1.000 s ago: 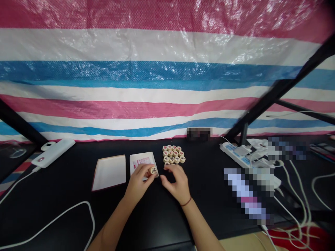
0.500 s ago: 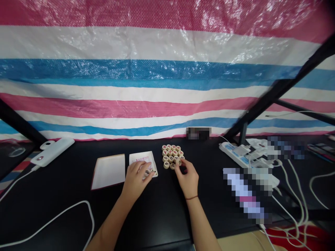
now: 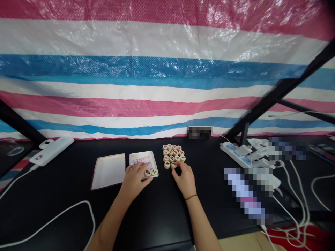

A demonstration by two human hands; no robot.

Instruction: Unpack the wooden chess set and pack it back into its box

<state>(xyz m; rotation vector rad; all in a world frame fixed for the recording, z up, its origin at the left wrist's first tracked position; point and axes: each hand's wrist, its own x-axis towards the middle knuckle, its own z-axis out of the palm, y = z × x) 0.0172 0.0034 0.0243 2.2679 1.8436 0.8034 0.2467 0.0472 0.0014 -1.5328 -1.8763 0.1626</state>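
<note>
Game pieces (image 3: 171, 152), round, cream, character-marked

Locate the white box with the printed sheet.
Head view, left of centre: the white box lies partly under the left hand, between the white-lined tray and the grouped round pieces.

A single head-worn view looks forward and down from above the near edge of the smooth black worktop (image 3: 151, 209). It is wide, taking in the worktop's near edge at the bottom and its far edge at mid-height, with the glossy red, white and blue striped plastic sheet (image 3: 157, 69) behind. The bare left hand (image 3: 138, 174) and bare right hand (image 3: 183, 178) appear below centre, fairly small, forearms rising from the bottom.
</note>
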